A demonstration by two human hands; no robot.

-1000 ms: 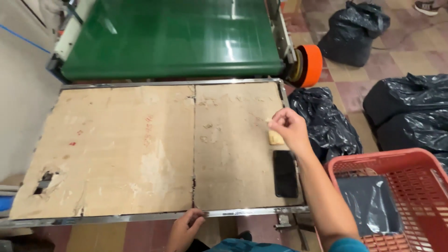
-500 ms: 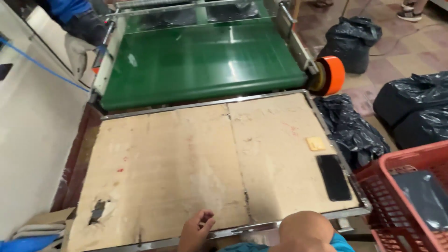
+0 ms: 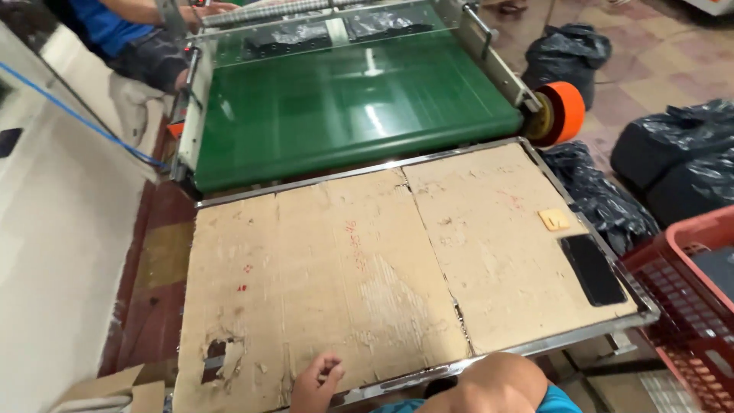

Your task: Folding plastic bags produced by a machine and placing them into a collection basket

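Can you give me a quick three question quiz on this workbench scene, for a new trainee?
1. True or false: the left hand rests on the near edge of the cardboard sheet.
2. Which lies nearer the orange wheel: the small tan card or the flat black phone-like slab?
3. What colour is the conveyor belt beyond the cardboard?

Key: 1 true. 2 the small tan card. 3 green.

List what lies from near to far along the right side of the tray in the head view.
Flat black rectangular slab → small tan square pad → orange round wheel → crumpled black plastic bag.
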